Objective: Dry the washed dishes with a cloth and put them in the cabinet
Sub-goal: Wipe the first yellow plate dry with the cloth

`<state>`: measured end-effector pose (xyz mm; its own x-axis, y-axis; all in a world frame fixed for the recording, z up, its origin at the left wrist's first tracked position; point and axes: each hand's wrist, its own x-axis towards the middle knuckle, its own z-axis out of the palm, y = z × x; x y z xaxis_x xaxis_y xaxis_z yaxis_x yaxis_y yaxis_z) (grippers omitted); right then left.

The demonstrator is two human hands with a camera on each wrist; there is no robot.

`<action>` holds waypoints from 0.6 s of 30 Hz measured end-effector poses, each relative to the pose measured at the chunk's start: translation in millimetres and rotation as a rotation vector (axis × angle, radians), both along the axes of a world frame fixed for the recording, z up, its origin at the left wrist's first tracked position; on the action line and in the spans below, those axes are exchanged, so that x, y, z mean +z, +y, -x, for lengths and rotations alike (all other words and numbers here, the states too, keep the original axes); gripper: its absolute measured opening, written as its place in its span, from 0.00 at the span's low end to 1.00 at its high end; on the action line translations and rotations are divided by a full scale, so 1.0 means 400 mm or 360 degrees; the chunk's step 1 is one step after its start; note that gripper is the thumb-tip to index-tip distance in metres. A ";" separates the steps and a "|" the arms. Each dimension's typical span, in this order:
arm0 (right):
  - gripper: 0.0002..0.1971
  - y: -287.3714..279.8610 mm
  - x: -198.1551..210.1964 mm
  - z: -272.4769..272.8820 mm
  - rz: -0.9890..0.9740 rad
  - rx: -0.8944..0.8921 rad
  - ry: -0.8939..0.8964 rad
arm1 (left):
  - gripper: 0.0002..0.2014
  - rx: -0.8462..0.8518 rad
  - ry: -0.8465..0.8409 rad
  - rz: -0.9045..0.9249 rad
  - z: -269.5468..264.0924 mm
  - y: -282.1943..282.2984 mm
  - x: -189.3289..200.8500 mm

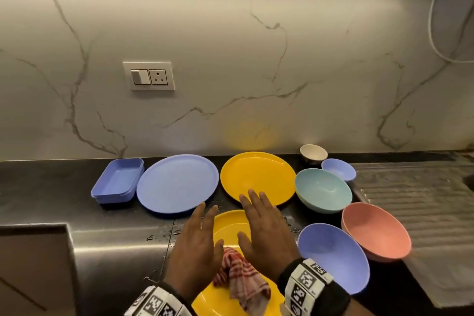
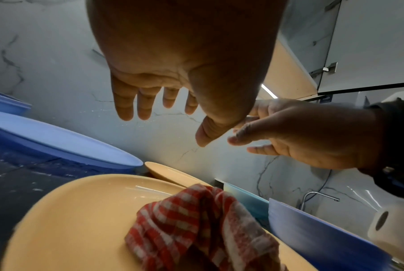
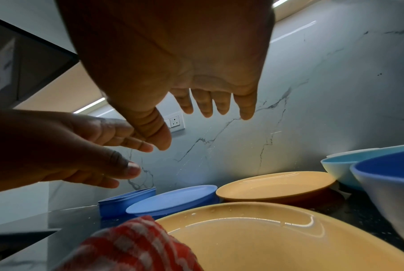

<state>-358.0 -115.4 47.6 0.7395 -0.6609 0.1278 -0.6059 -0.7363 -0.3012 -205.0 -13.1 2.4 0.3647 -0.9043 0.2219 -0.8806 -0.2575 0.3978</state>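
Observation:
A red-and-white checked cloth (image 1: 242, 281) lies crumpled on a yellow plate (image 1: 228, 223) at the counter's near edge. Both hands hover flat above that plate, palms down, fingers straight, holding nothing. My left hand (image 1: 197, 241) is over the plate's left side, my right hand (image 1: 264, 228) over its right side. The wrist views show the cloth (image 2: 203, 225) (image 3: 136, 245) below the empty palms, apart from them. A second yellow plate (image 1: 257, 177) and a blue plate (image 1: 177, 182) lie behind.
A blue rectangular tray (image 1: 116, 179) sits at the left. Bowls stand at the right: teal (image 1: 323, 190), pink (image 1: 375, 231), large blue (image 1: 333, 254), small blue (image 1: 338, 169) and a small white one (image 1: 313, 153). A steel draining board (image 1: 420, 192) lies beyond. Water drops spot the counter.

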 end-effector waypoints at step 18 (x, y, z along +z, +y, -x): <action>0.28 0.086 -0.116 -0.024 -0.0412 0.0171 0.0466 | 0.38 0.0221 0.0489 -0.0417 -0.025 0.038 -0.060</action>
